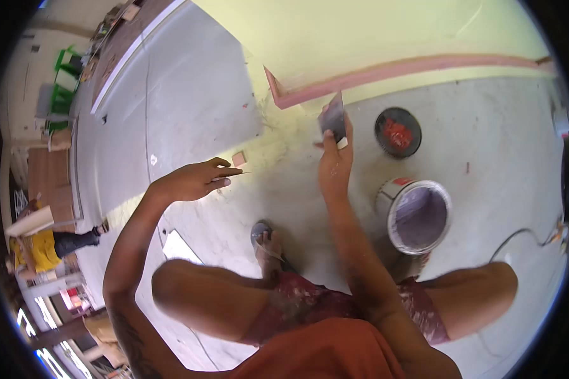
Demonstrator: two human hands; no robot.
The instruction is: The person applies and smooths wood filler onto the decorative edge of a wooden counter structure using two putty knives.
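My right hand is closed on a flat grey scraper, its blade raised just below the corner of a pink edge strip. The strip borders a large pale-yellow panel. My left hand is held out over the floor, fingers pinched on something thin and dark, seen edge-on. A small pinkish block appears just beyond those fingertips. Right of my right hand, a round black dish holds red paste. Nearer to me is an open bucket with a greyish-purple inside.
My sandalled foot is on the grey floor between the hands. A white flat piece lies by my knee. A cable curves at the right. Far left, a person in a yellow shirt carries a board.
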